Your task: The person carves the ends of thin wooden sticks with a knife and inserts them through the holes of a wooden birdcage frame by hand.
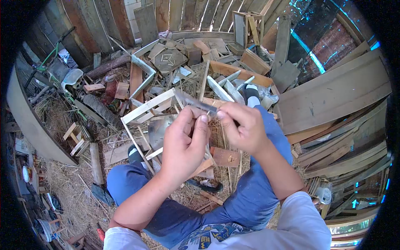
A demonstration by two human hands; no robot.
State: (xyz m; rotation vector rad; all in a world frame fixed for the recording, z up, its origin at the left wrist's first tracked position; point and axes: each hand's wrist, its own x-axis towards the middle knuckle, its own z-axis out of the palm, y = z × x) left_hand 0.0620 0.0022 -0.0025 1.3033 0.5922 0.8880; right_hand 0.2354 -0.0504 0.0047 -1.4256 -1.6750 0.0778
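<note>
In front of my chest, my right hand (pixel 243 125) is closed around what looks like a knife (pixel 196 103), its flat grey blade pointing left and away from me. Its handle is mostly hidden by my fingers. My left hand (pixel 185 139) is closed too, thumb against fingers, pinching a thin sliver of wood (pixel 210 109) that touches or lies very near the blade. Just beyond and below my hands stands a pale wooden frame (pixel 148 106) of narrow slats, between my legs.
Offcuts and boards litter the straw-covered ground (pixel 79 189). An orange-brown plank (pixel 239 73) lies ahead with white slats (pixel 228 88). A wide board (pixel 333 100) leans at right above stacked planks (pixel 333 154). A curved panel (pixel 37 125) stands at left. A plank wall (pixel 187 16) rises behind.
</note>
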